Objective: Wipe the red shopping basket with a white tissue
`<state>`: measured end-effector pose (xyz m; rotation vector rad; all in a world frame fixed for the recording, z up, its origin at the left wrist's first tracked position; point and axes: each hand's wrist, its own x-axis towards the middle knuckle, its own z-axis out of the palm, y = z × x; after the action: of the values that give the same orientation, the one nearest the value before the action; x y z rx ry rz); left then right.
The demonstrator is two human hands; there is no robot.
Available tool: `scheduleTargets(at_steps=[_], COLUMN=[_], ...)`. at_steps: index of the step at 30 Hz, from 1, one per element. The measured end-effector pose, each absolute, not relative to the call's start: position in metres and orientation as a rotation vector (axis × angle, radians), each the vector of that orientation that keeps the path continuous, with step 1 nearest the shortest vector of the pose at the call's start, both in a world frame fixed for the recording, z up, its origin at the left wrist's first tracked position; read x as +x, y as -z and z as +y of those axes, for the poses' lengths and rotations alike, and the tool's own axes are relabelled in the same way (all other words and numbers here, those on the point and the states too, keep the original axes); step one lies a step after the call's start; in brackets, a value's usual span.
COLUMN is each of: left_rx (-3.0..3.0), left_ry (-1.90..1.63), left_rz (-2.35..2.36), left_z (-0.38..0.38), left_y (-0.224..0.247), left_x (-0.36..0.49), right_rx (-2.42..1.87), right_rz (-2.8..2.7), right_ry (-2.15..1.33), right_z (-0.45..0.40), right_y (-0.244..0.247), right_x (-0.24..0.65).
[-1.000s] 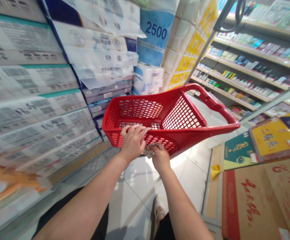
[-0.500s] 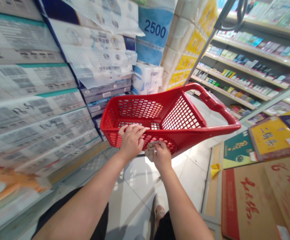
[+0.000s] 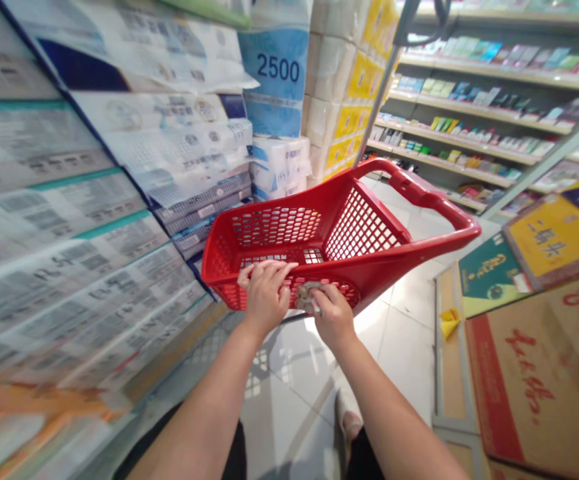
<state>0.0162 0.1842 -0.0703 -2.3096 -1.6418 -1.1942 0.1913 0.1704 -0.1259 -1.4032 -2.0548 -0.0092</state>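
Observation:
In the middle of the head view is a red plastic shopping basket point(image 3: 389, 261) with lattice sides and a long looped handle point(image 3: 436, 200). My left hand point(image 3: 268, 297) lies over its near rim, fingers hooked inside and thumb outside. Lower and to the right, my right hand point(image 3: 336, 315) pinches a crumpled grey-beige cloth point(image 3: 305, 295) against the outer lattice of the near side. The inside of the basket shows only its slotted floor and walls. Whatever supports the basket underneath is mostly hidden.
Stacked white and blue paper packs point(image 3: 184, 133) rise on the left. Behind stand a blue "2500" pack point(image 3: 274, 73) and yellow-labelled packs point(image 3: 352, 80). Stocked shelves point(image 3: 474, 113) fill the upper right; cardboard boxes point(image 3: 524, 387) sit at lower right. White tiles point(image 3: 289, 400) cover the floor.
My right hand and the cloth have shifted slightly right along the basket's side. My left hand stays on the rim. The view has turned a little, moving the surroundings.

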Motion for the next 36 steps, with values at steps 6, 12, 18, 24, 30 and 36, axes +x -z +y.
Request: scheduleTargets(at_steps=[6,12,18,24,30,36], left_rx=[-2.281,-2.298,-2.287,-2.298,-2.311,-2.411], left_ry=[1.146,1.120,1.140,1.165,1.165,1.103], left_rz=[-1.571,-1.535,-1.523,-1.566,-1.550,-1.549], left_z=[0.186,0.188,0.191,0.189,0.190,0.196], left_y=[0.069,0.071,0.075,0.072,0.070,0.064], left_x=[0.013,0.011,0.011,0.013,0.011,0.003], right_rx=[-1.524,-1.544,-1.490,-1.516,-1.573,-1.448], right_rz=[-2.092,-2.085,-2.034,-2.061,-2.074,-1.961], right_ry=[-0.063,-0.045,-0.022,-0.117,-0.158,0.022], right_z=[0.166,0.166,0.166,0.165,0.165,0.166], right_y=[0.114,0.111,0.111,0.113,0.114,0.108], right_x=[0.187,0.187,0.192,0.195,0.197,0.202])
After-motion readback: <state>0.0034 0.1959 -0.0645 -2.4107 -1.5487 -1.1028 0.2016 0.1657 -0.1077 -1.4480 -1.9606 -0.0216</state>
